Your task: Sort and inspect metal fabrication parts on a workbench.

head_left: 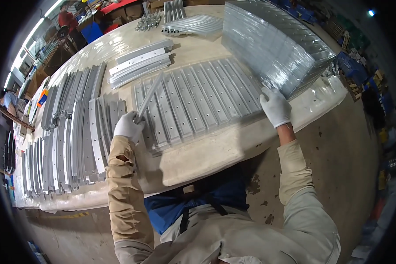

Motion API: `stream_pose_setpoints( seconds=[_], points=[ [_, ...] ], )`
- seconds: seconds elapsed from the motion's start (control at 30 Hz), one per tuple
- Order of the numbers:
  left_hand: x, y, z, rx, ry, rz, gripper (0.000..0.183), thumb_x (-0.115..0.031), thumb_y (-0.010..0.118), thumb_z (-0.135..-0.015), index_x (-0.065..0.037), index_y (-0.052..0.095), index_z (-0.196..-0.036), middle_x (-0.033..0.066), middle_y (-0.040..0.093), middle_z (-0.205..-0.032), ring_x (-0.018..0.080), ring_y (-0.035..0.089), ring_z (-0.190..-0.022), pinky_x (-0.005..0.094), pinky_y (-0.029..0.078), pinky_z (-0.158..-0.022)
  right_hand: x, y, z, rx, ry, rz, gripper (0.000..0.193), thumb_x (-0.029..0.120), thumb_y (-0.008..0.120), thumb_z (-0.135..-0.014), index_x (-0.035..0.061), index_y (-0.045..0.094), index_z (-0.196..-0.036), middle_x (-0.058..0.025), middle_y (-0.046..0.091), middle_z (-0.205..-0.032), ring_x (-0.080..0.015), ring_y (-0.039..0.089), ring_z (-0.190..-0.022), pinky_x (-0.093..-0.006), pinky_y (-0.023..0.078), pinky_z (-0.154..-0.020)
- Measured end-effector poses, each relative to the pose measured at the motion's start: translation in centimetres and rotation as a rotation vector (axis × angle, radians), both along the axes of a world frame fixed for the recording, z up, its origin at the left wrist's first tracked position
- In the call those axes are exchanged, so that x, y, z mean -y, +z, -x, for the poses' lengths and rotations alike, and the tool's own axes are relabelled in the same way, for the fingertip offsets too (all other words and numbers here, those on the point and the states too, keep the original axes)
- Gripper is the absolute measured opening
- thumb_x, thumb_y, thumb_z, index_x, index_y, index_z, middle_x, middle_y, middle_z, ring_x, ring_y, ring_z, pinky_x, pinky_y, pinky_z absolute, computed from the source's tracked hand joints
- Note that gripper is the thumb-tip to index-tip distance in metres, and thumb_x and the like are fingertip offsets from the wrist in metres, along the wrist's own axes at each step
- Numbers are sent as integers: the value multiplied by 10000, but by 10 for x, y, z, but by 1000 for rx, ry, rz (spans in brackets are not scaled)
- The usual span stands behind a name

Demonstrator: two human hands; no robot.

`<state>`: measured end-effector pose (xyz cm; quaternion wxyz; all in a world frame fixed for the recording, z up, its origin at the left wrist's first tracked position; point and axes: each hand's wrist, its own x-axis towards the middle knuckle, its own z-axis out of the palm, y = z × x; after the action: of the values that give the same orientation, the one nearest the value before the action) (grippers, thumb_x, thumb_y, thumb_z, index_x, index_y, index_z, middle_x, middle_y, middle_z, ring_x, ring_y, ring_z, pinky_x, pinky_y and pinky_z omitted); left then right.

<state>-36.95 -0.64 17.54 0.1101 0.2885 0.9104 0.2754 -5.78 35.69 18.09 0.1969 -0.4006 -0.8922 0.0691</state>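
My left hand, in a white glove, is closed around the lower end of a narrow grey metal strip. The strip slants up over the left part of a clear ribbed plastic tray. Long grey metal pieces with small holes lie side by side in the tray's grooves. My gloved right hand is by the tray's right edge, near the bottom corner of a tall stack of clear plastic trays. Its fingers look slightly apart with nothing visible between them.
Rows of grey metal strips cover the table's left side. More strips lie behind the tray. At the far edge are ribbed metal parts and small metal fittings. The table has a plastic cover. People work at the far left.
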Motion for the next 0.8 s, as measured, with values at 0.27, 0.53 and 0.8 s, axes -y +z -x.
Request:
stream_pose_setpoints(
  seconds=[0.27,0.53,0.8],
  points=[
    [8,0,-8,73,43,-180,322,-182,663,-900,13,641,-1155,208,673,-863,358,661,-757,419,543,-722,-28,-38,-6,-272,203,87,337,182,549,-984,74,697,-1267,-169,673,-1299,-321,628,-1228,-378,496,-1039],
    [11,34,-17,590,220,-526,461,-133,614,-962,33,503,-1377,135,671,-942,228,680,-696,370,574,-556,-34,-48,-4,-310,244,101,333,96,548,-989,28,674,-1290,-146,660,-1346,-272,620,-1268,-348,491,-1056],
    [4,13,-19,675,257,-656,517,-65,629,-907,87,494,-1382,183,699,-1013,230,704,-710,358,573,-578,-34,-57,-3,-395,246,88,323,104,538,-1012,35,672,-1298,-129,672,-1338,-246,634,-1252,-330,489,-1063]
  ],
)
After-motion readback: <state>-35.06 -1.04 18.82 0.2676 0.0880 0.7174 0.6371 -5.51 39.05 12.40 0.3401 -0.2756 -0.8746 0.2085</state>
